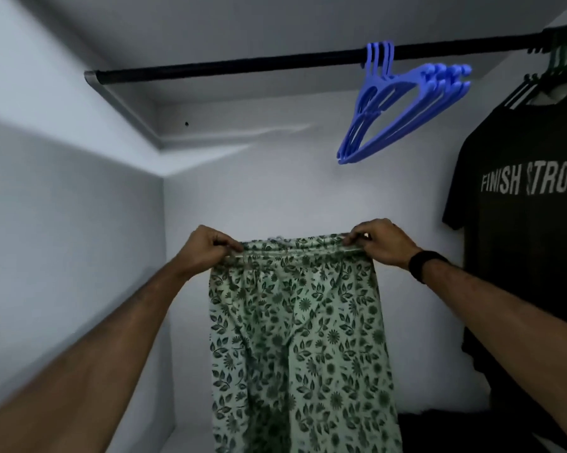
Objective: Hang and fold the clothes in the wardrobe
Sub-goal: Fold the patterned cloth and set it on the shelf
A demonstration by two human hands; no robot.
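Floral trousers [295,325]: held up by the waistband inside the wardrobe, below the rail [242,65], legs hanging limp, so judged light, soft, likely to slump unless gripped at the elastic band. Left hand [210,246] and right hand [383,241] at opposite ends of that band, fingers [354,239] pinched on the cloth. Blue hangers [403,106] bare on rail; black T-shirt [520,223] hung at right, print reads "FINISH STRONG", last letter cut off.
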